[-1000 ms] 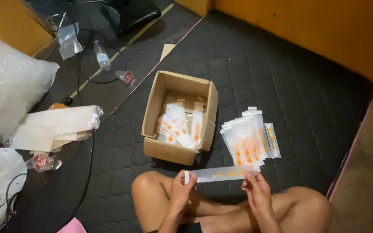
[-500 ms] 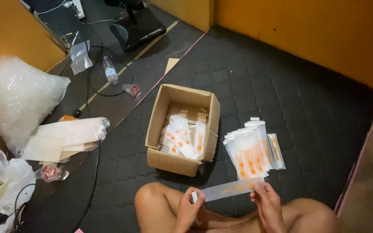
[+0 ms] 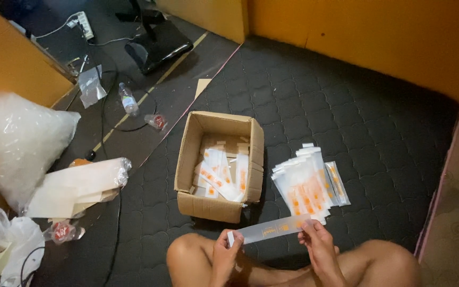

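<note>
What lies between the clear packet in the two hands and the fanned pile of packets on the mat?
Nothing visible. The left hand and right hand hold the clear packet by its ends, just in front of the fanned pile. The cardboard box stands to the left of that gap.

Dark quilted mat (image 3: 346, 106), cardboard box (image 3: 208, 204), fanned packets (image 3: 306, 183), perhaps sachets
</note>
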